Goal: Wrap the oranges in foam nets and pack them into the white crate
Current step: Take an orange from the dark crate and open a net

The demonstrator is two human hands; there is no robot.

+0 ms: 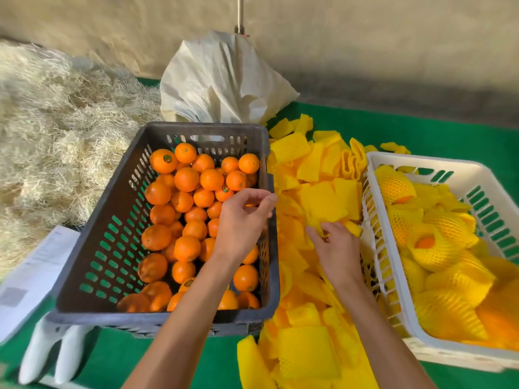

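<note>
A dark grey crate (pixel 92 240) at centre left holds several bare oranges (pixel 186 179). On the right, the white crate (pixel 393 279) contains several oranges wrapped in yellow foam nets (pixel 438 242). Between the two crates lies a heap of flat yellow foam nets (pixel 323 200). My left hand (pixel 241 223) hovers over the right side of the grey crate with loosely curled fingers, holding nothing. Fingers of my right hand (pixel 337 248) pinch a yellow net in the heap, close to the white crate's left wall.
Green cloth (pixel 438 136) covers the table. A pile of pale wood wool (pixel 56 130) lies at the left, a crumpled white sack (pixel 222 82) behind the grey crate. A paper sheet (pixel 33 273) and white gloves (pixel 50 352) lie at the front left.
</note>
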